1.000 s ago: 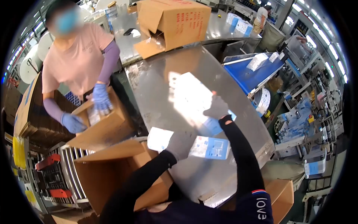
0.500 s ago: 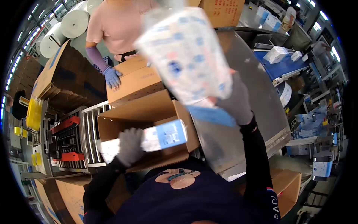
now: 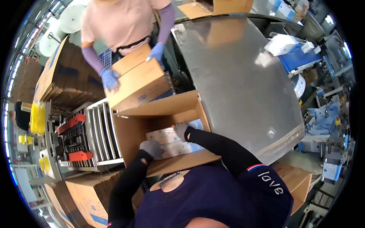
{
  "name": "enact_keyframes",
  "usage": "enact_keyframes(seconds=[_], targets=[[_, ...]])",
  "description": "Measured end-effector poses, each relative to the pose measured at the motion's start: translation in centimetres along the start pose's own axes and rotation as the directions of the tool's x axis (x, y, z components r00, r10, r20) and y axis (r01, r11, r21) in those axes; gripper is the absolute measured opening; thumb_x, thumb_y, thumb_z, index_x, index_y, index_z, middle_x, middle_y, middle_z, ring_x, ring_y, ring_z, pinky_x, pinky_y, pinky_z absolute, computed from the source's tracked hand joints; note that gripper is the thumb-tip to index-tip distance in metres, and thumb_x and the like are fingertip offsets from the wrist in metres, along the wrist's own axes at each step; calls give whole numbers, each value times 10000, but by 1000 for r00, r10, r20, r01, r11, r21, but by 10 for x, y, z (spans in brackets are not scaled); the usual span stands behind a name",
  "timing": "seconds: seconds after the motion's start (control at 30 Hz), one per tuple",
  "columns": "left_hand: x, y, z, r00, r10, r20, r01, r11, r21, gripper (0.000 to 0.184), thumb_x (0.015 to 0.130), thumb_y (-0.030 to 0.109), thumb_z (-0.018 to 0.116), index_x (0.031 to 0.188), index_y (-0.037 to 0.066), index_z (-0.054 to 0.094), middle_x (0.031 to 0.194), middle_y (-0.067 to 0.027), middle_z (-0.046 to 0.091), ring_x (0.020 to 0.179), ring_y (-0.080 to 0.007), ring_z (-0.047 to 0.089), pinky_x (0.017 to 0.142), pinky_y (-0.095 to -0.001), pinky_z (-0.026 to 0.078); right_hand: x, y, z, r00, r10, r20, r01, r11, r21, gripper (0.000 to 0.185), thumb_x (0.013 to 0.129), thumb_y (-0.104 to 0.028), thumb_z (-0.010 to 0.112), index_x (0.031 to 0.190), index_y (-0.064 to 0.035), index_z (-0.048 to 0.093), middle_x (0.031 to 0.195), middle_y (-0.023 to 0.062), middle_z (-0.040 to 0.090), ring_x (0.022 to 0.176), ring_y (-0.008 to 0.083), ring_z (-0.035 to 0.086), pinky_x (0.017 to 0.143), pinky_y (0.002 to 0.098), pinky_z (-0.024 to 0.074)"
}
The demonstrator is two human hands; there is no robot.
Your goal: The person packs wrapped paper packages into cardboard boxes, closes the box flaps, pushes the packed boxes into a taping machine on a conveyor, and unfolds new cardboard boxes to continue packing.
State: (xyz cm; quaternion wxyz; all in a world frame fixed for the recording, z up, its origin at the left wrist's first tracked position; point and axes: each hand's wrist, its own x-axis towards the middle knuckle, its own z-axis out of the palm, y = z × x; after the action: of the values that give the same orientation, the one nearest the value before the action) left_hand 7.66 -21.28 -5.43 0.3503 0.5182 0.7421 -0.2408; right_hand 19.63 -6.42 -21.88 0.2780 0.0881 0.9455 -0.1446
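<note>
Two white packs with blue ends and small printed patterns lie side by side inside an open cardboard box (image 3: 131, 133) in front of me. My left hand (image 3: 152, 149), in a grey glove, is closed against the left end of the near pack (image 3: 173, 149), its fingertips partly hidden. Reaching in from the right, my gloved right hand (image 3: 181, 131) grips the far pack (image 3: 161, 135) around its middle. What lies beneath the packs is hidden.
A co-worker's blue-gloved hands (image 3: 110, 79) hold a closed carton (image 3: 138, 78) beyond my box. To the left is a roller conveyor (image 3: 102, 131); to the right, a metal table (image 3: 243, 87). Flattened cartons (image 3: 72, 81) stand at the far left.
Both packs, earlier held above the box, are now down inside it, with my hands lowered in too. The co-worker's second hand has come onto the carton, which has tilted.
</note>
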Motion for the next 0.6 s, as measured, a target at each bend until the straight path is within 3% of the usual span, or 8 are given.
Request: enact_keyframes(seconds=[0.07, 0.13, 0.2, 0.27, 0.3, 0.37, 0.5, 0.6], targets=[[5, -3, -5, 980, 33, -195, -31, 999, 14, 503, 857, 546, 620, 954, 64, 727, 958, -170, 733, 893, -333, 715, 766, -460, 564, -31, 2, -7, 811, -174, -559, 340, 918, 207, 711, 842, -235, 679, 1477, -93, 396, 1314, 145, 574, 1209, 355, 550, 1012, 480, 444], [12, -6, -21, 907, 73, -415, -94, 995, -30, 519, 806, 548, 674, 976, 58, 667, 875, -168, 710, 820, -345, 704, 705, -466, 559, -126, 56, -101, 657, -140, -741, 489, 827, 277, 539, 872, -227, 651, 1372, -102, 495, 1202, 143, 617, 1116, 366, 586, 975, 482, 452], [7, -5, -29, 897, 81, -435, -92, 996, -4, 496, 792, 520, 693, 974, 61, 646, 841, -165, 706, 789, -340, 707, 692, -467, 557, -189, 119, -139, 773, 178, -609, 149, 882, 447, 373, 881, -192, 631, 1231, -77, 571, 1078, 187, 629, 1015, 363, 611, 891, 457, 485], [13, -3, -18, 861, 101, -498, -55, 993, 106, 439, 753, 502, 724, 870, 83, 662, 749, -137, 694, 709, -324, 705, 657, -454, 556, -236, 192, -141, 519, 553, -652, 172, 679, 713, 364, 872, -150, 620, 1225, -68, 595, 1115, 177, 638, 1011, 361, 615, 832, 413, 518], [16, -3, -10, 861, 95, -499, -33, 991, 133, 425, 750, 496, 725, 859, 91, 665, 744, -135, 695, 707, -320, 708, 659, -456, 556, -245, 247, -129, 378, 492, -784, -130, 867, 482, 459, 855, -156, 628, 1300, -77, 553, 1160, 172, 631, 1016, 348, 622, 837, 414, 518], [23, -4, -4, 888, 67, -456, 5, 988, 154, 439, 751, 524, 723, 874, 105, 678, 777, -133, 702, 737, -308, 712, 683, -457, 548, -272, 333, -139, 296, 628, -720, -729, 636, 255, 620, 840, -175, 624, 1437, -117, 470, 1300, 145, 592, 1094, 308, 603, 880, 421, 496], [29, 2, -14, 962, -16, -271, 54, 990, 133, 509, 773, 600, 692, 947, 122, 707, 875, -121, 723, 801, -302, 718, 749, -467, 533, -295, 477, -179, 350, 402, -846, -912, 353, -210, 643, 903, -210, 565, 1518, -185, 379, 1487, 59, 467, 1316, 256, 460, 973, 476, 423], [43, -7, 3, 988, 3, -152, 14, 993, 115, 526, 832, 597, 619, 1055, 127, 696, 1023, -142, 727, 935, -339, 713, 835, -483, 533, -267, 528, -212, 349, 490, -799, -910, 380, -165, 540, 972, -225, 465, 1507, -224, 393, 1568, 20, 391, 1429, 281, 365, 1077, 588, 338]])
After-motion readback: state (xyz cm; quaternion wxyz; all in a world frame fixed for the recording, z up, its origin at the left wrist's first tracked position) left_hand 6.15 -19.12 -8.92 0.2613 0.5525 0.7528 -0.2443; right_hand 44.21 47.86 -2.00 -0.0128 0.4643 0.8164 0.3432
